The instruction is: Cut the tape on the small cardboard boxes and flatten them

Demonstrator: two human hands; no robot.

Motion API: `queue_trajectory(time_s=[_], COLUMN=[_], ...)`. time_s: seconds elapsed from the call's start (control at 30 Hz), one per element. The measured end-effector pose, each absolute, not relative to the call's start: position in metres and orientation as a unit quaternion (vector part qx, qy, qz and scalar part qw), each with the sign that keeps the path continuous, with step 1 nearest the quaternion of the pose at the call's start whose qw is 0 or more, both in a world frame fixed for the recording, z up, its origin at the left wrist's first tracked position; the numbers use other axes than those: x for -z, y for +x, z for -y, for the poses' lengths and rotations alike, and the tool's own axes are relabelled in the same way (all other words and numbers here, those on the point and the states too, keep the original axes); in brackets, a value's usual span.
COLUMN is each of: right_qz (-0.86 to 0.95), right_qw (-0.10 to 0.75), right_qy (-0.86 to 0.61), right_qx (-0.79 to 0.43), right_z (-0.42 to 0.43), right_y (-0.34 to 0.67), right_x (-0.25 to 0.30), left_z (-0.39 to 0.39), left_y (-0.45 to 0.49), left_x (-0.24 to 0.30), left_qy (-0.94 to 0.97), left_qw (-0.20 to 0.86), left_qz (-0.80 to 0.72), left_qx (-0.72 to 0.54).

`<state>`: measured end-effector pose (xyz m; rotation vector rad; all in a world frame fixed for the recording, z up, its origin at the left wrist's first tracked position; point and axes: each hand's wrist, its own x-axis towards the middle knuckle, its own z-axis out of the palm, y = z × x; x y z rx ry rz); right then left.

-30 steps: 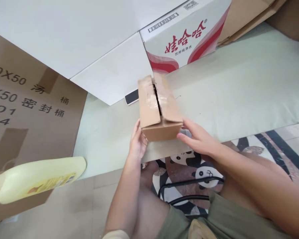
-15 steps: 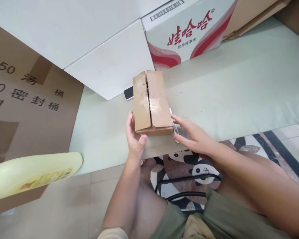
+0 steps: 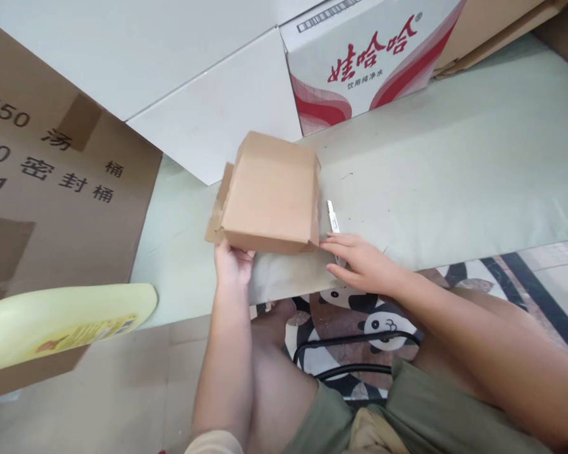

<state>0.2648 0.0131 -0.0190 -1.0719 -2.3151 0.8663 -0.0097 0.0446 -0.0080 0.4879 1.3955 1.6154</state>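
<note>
A small brown cardboard box [image 3: 269, 189] is tilted over to the left, its plain side facing up and a loose flap [image 3: 218, 208] sticking out on the left. My left hand [image 3: 233, 265] grips it at the near left corner, some fingers hidden beneath the cardboard. On the other side, my right hand [image 3: 360, 258] has its fingers stretched out, the fingertips at the near right corner of the box. Beside and partly under these fingers lies a white utility knife [image 3: 332, 216] on the pale green cloth [image 3: 435, 183].
White boxes [image 3: 218, 107] and a carton with red lettering [image 3: 369, 69] stand behind. At left are a big brown carton [image 3: 66, 189] and a pale yellow bottle [image 3: 71, 321]. Below the cloth's front edge are a black metal frame [image 3: 355, 372] and panda-patterned fabric [image 3: 390, 331].
The box has turned from its flapped top facing up to a plain side facing up, tipping left. My left hand has moved left and under it. The knife shows more fully.
</note>
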Motion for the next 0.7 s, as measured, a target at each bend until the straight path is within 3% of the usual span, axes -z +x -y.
queue_trajectory(time_s=[0.27, 0.4, 0.7], right_qz=[0.794, 0.805, 0.777], right_qw=[0.274, 0.274, 0.326], right_qy=[-0.441, -0.43, -0.458], right_qx=[-0.316, -0.304, -0.284], right_z=[-0.017, -0.02, -0.026], right_y=[0.269, 0.269, 0.274], right_x=[0.016, 0.019, 0.014], left_z=[-0.048, -0.052, -0.022], left_y=[-0.005, -0.001, -0.017], left_x=[0.014, 0.017, 0.044], left_qy=[0.274, 0.256, 0.34], left_qw=[0.355, 0.413, 0.531], left_qz=[-0.649, -0.562, -0.508], left_qx=[-0.615, -0.669, -0.587])
